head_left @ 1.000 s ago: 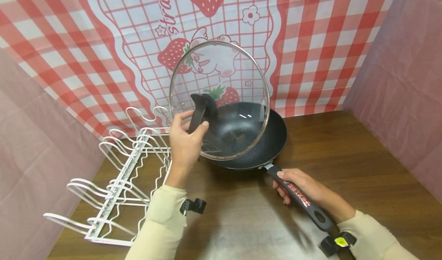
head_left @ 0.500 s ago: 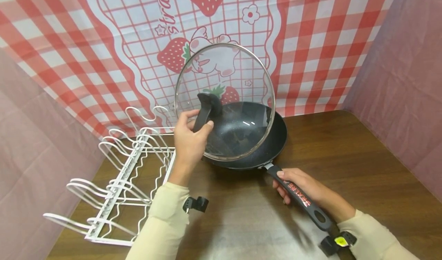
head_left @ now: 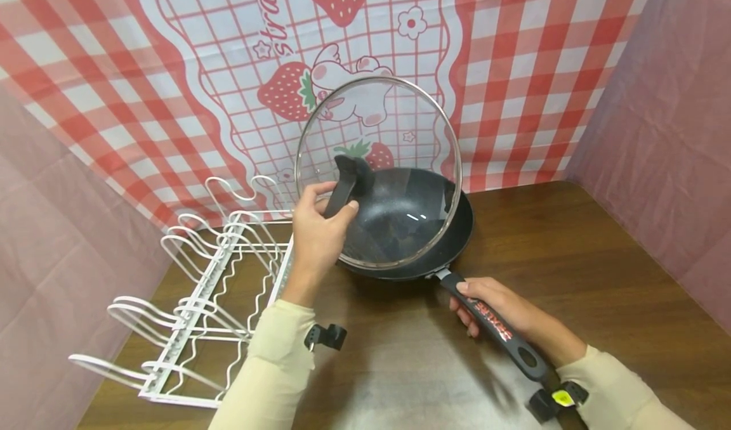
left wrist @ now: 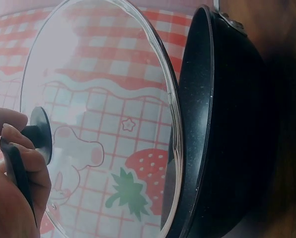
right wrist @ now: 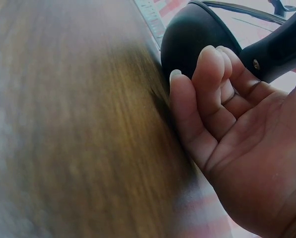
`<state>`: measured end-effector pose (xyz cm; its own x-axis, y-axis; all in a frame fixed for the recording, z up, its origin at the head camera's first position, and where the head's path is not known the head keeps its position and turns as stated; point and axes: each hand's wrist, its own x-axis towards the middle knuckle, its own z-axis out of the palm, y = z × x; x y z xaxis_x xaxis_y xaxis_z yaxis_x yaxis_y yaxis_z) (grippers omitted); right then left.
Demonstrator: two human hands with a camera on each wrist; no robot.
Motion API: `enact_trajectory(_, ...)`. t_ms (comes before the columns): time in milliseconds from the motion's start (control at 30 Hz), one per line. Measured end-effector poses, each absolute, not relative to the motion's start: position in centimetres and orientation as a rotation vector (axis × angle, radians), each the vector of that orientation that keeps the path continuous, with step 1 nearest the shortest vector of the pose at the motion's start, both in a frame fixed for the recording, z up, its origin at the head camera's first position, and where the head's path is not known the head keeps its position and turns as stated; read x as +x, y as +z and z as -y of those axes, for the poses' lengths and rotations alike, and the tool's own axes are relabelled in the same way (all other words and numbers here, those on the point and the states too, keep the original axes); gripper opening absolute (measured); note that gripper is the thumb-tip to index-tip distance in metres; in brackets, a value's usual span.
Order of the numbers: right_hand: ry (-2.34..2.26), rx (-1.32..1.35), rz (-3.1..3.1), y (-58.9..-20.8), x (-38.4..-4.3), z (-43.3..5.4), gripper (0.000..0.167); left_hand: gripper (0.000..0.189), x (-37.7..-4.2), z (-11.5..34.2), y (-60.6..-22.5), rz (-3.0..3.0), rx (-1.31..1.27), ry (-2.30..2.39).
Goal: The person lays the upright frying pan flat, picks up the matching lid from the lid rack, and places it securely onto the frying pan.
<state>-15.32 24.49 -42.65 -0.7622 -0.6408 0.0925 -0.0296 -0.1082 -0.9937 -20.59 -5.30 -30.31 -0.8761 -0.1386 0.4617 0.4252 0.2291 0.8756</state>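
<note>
My left hand (head_left: 322,230) grips the black handle (head_left: 341,192) of a round glass lid (head_left: 400,119) with a metal rim. The lid is tilted up steeply and overlaps the dark wok (head_left: 457,233) in the head view. In the left wrist view, the lid's lower rim (left wrist: 177,134) is close beside the wok's rim (left wrist: 207,99). My right hand (head_left: 493,303) holds the wok's long black handle (head_left: 516,347) near the pan end, thumb on top and fingers curled beneath. The wok sits upright on the wooden table, its inside partly seen through the glass.
A white wire rack (head_left: 194,309) with several upright loops stands on the left of the wooden table (head_left: 548,252). Behind the wok hangs a red-and-white checked cloth (head_left: 525,87) with strawberries. Pink cloth walls (head_left: 657,144) close off both sides.
My left hand has moved the lid a little to the right and slightly down, further over the wok. My right hand and the wok have stayed in place.
</note>
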Motion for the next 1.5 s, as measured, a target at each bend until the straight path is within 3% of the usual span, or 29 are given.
enact_trajectory(1500, -1.921, -0.721, -1.744, -42.47, -15.16, -24.51, 0.043, 0.042, -21.36, 4.37, -29.84, 2.274, -0.314, -1.577)
